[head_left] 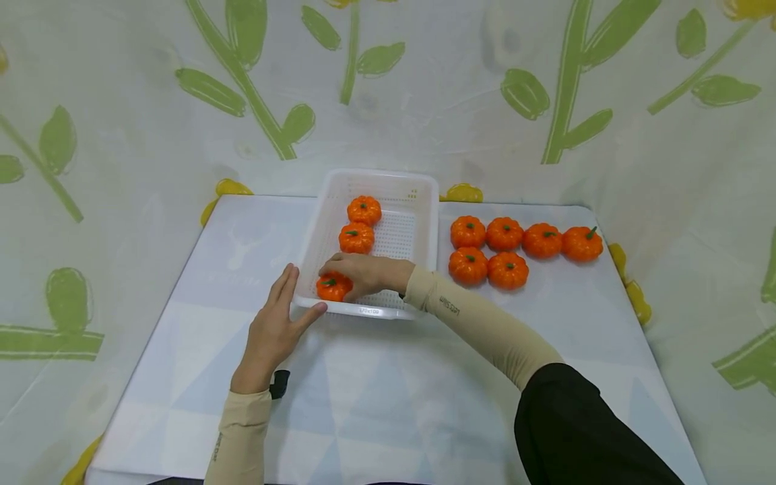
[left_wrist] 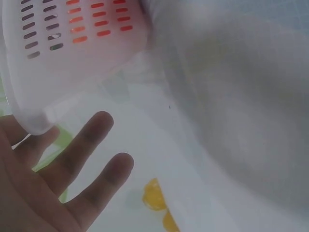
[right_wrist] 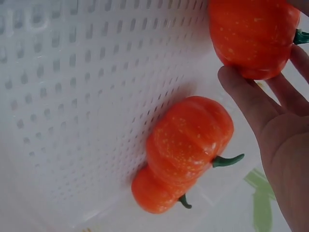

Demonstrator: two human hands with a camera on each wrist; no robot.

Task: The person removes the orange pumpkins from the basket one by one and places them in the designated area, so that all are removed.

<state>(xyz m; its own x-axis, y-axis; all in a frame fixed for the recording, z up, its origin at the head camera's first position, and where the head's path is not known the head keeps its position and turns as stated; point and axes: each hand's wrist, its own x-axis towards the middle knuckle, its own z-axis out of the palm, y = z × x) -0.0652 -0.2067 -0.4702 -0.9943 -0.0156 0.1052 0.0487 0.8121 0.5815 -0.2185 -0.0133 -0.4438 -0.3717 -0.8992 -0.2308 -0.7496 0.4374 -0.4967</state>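
Observation:
My right hand (head_left: 362, 271) reaches into the white plastic basket (head_left: 429, 236) and grips a small orange pumpkin (head_left: 333, 287) at its near left corner. In the right wrist view, fingers and thumb lie around this pumpkin (right_wrist: 256, 36), its green stem facing the palm side. Two more pumpkins, one (head_left: 356, 238) in front of the other (head_left: 364, 210), sit in the basket along its left side. My left hand (head_left: 275, 331) rests at the basket's near left corner, thumb at the rim and the other fingers extended along the outside.
Right of the basket, several orange pumpkins stand in two rows, a back row (head_left: 504, 234) and a shorter front row (head_left: 508, 271). A pale patterned cloth covers the table (head_left: 376, 397). A flowered curtain (head_left: 424, 87) surrounds the table's back and sides.

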